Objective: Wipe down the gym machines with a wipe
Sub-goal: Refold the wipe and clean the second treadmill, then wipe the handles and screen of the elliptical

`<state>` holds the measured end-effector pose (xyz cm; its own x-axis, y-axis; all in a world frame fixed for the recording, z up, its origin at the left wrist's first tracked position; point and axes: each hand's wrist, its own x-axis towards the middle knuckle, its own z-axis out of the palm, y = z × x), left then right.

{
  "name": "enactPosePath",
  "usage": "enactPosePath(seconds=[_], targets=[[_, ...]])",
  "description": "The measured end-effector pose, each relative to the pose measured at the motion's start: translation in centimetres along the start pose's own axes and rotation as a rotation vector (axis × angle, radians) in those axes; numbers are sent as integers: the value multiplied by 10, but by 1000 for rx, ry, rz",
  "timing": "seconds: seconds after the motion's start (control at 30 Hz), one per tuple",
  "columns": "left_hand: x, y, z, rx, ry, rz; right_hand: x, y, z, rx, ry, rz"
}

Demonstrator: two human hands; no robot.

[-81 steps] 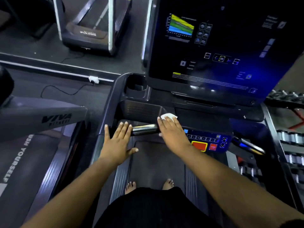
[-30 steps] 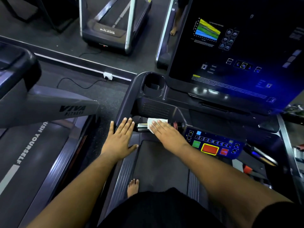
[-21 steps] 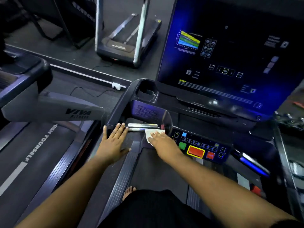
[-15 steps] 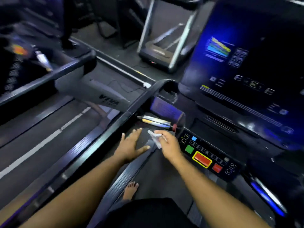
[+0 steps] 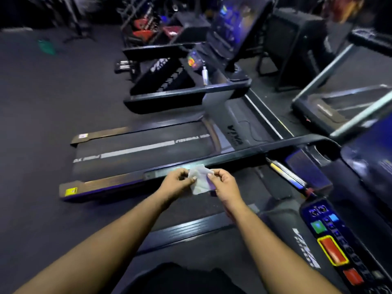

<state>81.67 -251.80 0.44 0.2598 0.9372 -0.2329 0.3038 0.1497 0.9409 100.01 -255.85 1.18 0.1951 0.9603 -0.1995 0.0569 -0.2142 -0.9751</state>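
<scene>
A crumpled white wipe (image 5: 199,180) hangs in the air between both hands, just in front of the treadmill's dark left side rail (image 5: 233,157). My left hand (image 5: 175,183) pinches its left edge and my right hand (image 5: 224,184) pinches its right edge. The treadmill's chrome grip bar (image 5: 284,172) lies to the right of the hands. Its button console (image 5: 333,245) with green and red keys sits at the lower right, and the lit screen (image 5: 373,149) shows at the right edge.
A second treadmill (image 5: 140,149) lies just beyond the side rail, its belt marked with a white stripe. Its console (image 5: 191,90) carries a small white bottle (image 5: 204,75). Further machines (image 5: 343,98) and red-padded gear (image 5: 144,28) stand at the back. Dark floor (image 5: 42,102) spreads to the left.
The view has swung left. My right hand lifted the wipe off the chrome grip bar, my left hand left the rail, and both now hold the wipe between them.
</scene>
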Motion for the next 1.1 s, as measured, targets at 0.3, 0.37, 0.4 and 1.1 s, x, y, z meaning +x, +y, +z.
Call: enactPosePath(seconds=[0.3,0.37,0.4,1.1], targets=[[-81,-35,-176,-165,373,9,-2,-46,190,-115,-275,-130],[-103,-52,-225,-177,442,2,-11,-55,245,-144,-343,-176],[-117,-60,-255,-180,477,12,-19,-60,279,-151,-381,-196],[-256,-155,-510,-331,1056,-34,-77,-91,611,-139,-889,-240]])
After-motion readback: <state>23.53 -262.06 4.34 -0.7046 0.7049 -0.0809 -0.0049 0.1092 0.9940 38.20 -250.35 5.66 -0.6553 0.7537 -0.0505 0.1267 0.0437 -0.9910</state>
